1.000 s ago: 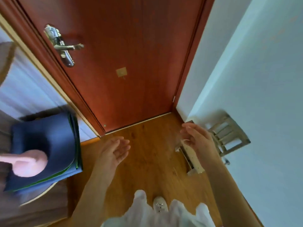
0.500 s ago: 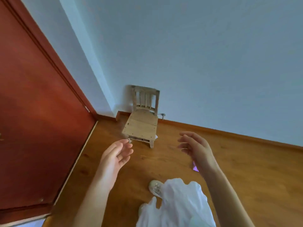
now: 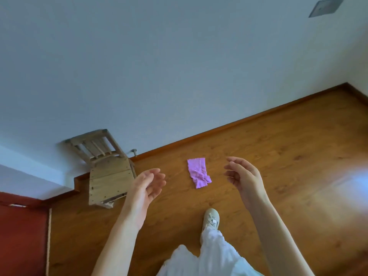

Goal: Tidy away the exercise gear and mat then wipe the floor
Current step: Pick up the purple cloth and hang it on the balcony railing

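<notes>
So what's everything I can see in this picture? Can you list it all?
cloth: one, purple, flat on the floor between the hands
chair: one small, pale wood, against the wall near the corner
floor: brown wood
wall: pale blue-grey
door: dark red, lower left
wall plate: one, grey, upper right
shoe: one, off-white
trousers: white
left hand: empty, fingers relaxed
right hand: empty, fingers loosely curled

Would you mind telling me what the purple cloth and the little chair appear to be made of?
The purple cloth looks like soft terry or microfibre: fuzzy, crumpled surface, zigzag-cut edges. The little chair seems bare, unpainted wood, matte and pale, with visible planks and slats.
</notes>
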`<state>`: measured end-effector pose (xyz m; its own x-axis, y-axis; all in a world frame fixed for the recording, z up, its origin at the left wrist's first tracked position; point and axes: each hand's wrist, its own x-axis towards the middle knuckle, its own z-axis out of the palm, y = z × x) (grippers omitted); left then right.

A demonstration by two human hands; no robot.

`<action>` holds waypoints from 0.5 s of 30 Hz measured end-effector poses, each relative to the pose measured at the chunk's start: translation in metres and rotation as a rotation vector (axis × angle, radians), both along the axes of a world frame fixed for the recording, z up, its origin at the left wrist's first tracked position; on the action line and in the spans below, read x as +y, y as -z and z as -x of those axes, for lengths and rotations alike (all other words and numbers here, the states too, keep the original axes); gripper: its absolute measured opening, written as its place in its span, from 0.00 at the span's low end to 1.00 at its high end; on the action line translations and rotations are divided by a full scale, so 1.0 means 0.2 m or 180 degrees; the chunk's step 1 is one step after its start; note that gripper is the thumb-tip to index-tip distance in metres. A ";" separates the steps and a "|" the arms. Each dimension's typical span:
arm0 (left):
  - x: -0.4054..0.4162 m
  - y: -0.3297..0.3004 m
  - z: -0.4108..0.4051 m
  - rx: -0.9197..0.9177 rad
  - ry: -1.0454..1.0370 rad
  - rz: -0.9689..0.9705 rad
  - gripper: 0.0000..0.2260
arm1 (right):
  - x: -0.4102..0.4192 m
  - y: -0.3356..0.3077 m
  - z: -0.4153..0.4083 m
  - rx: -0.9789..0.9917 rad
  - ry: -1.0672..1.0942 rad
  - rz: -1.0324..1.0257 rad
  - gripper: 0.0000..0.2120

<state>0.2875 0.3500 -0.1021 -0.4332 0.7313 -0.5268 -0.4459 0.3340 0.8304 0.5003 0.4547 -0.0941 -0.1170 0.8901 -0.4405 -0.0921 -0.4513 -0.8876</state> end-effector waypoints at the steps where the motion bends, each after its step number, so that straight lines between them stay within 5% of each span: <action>1: 0.07 0.01 -0.03 0.0044 0.0060 0.0015 0.09 | 0.05 0.01 -0.04 -0.0014 0.0062 0.0005 0.09; 15: 0.95 0.35 -0.35 0.0413 0.0702 0.0588 0.06 | 0.82 0.29 -0.35 -0.0348 0.0232 0.0238 0.09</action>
